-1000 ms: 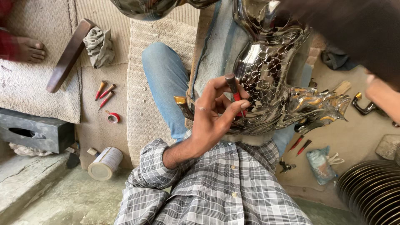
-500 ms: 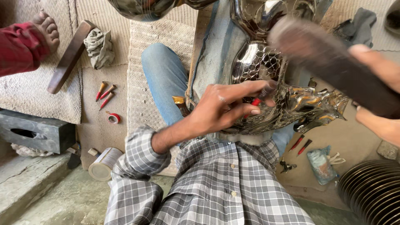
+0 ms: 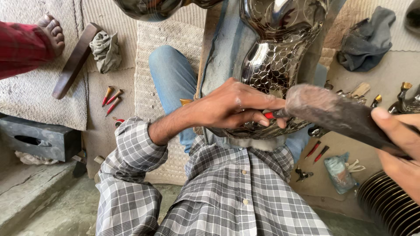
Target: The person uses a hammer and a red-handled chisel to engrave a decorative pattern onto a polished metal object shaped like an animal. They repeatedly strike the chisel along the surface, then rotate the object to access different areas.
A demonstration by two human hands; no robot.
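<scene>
A shiny dark metal figure (image 3: 275, 65) with an engraved scale pattern rests on my lap. My left hand (image 3: 236, 107) pinches a small red-tipped chisel (image 3: 270, 115) and holds its point against the figure's lower body. My right hand (image 3: 400, 148), at the right edge, grips the handle of a worn wooden mallet (image 3: 332, 111). The mallet's head sits right at the chisel's red end. I wear a grey checked shirt and blue jeans.
Several red-tipped chisels (image 3: 111, 97) lie on the floor at left, near a wooden bar (image 3: 75, 61) and a crumpled rag (image 3: 105, 50). Another person's bare foot (image 3: 51, 32) rests on a mat at top left. A grey block (image 3: 39, 140), two more chisels (image 3: 317, 150) and stacked dark plates (image 3: 389, 205) are nearby.
The mallet has swung down from the upper right onto the chisel's end. My left hand has kept the chisel against the figure, and my forearm has dropped lower.
</scene>
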